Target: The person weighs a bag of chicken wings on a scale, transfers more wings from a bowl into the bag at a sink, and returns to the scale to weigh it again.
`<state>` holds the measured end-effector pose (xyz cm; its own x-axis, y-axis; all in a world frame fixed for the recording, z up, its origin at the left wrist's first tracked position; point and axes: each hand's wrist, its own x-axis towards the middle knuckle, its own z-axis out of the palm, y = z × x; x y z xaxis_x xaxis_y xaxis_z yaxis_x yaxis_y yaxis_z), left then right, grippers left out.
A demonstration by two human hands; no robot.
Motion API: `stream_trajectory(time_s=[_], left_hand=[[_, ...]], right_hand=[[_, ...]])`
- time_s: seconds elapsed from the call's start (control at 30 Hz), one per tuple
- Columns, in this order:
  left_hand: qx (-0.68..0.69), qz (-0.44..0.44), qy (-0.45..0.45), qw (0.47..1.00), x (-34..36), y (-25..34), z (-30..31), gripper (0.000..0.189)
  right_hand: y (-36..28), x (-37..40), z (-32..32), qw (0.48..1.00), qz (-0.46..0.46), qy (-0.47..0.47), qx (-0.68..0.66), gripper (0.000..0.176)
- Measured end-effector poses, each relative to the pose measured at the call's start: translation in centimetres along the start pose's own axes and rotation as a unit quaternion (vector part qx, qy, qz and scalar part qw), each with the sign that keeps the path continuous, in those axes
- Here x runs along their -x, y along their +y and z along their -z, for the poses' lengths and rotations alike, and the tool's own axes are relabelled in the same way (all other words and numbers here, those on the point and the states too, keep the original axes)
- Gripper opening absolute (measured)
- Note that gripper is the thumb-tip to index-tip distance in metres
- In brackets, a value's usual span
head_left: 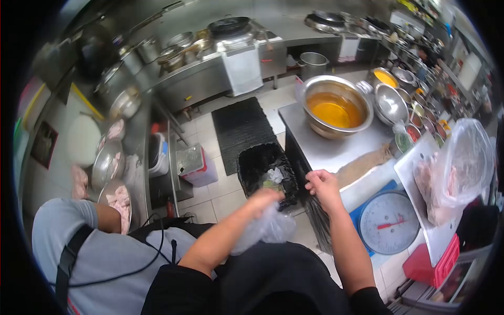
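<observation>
My left hand is smeared by motion, its fingers closed on a clear plastic bag that hangs in front of my black apron. Just beyond it stands a bin lined with a black bag, with crumpled white plastic and something greenish inside. My right hand is raised beside the steel table, its fingers curled together; whatever they may hold is hidden. Near that hand are a brown cloth-like piece on the table and a round dial scale.
A large steel bowl of amber liquid stands on the table. To the right, a clear bag with raw meat rests on a white board. At left, a co-worker in a grey shirt stands close beside bowls of meat.
</observation>
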<state>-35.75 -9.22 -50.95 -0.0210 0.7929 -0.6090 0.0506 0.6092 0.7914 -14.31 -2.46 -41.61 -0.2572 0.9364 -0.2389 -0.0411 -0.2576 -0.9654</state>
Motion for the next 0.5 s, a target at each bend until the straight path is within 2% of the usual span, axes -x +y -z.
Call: stream_trajectory(time_s=[0.03,0.07,0.1,0.17,0.23,0.33,0.43,0.5], left_hand=[[-0.035,0.048,-0.052,0.997,3.9,1.9,-1.9,0.061],[-0.104,0.044,-0.033,0.993,5.4,1.0,-3.5,0.067],[-0.134,0.018,-0.078,0.988,5.1,-1.3,-4.5,0.064],[-0.256,-0.157,-0.091,0.950,3.1,-7.2,-7.0,0.058],[-0.235,-0.139,-0.158,0.949,6.5,-3.7,-6.9,0.048],[-0.210,-0.147,-0.218,0.942,8.7,-2.2,-5.7,0.039],[-0.159,-0.134,-0.185,0.960,9.4,-4.3,-4.1,0.031],[-0.133,-0.132,-0.110,0.976,11.1,-5.4,-2.6,0.025]], right_hand=[[0.0,0.2,0.3,1.000,-0.007,0.002,-0.005,0.016],[0.1,0.3,0.6,1.000,-0.014,-0.004,-0.009,0.016],[0.3,0.3,0.9,1.000,-0.013,-0.004,0.004,0.016],[1.1,-0.1,1.3,1.000,0.007,-0.013,0.001,0.017],[2.1,-0.9,1.2,0.999,0.020,-0.029,-0.024,0.016],[2.1,-2.0,-0.8,0.999,-0.002,-0.051,-0.010,0.018],[1.5,-3.5,-4.6,0.994,0.000,-0.106,0.025,0.019],[1.0,-4.4,-8.0,0.986,0.021,-0.153,0.064,0.019]])
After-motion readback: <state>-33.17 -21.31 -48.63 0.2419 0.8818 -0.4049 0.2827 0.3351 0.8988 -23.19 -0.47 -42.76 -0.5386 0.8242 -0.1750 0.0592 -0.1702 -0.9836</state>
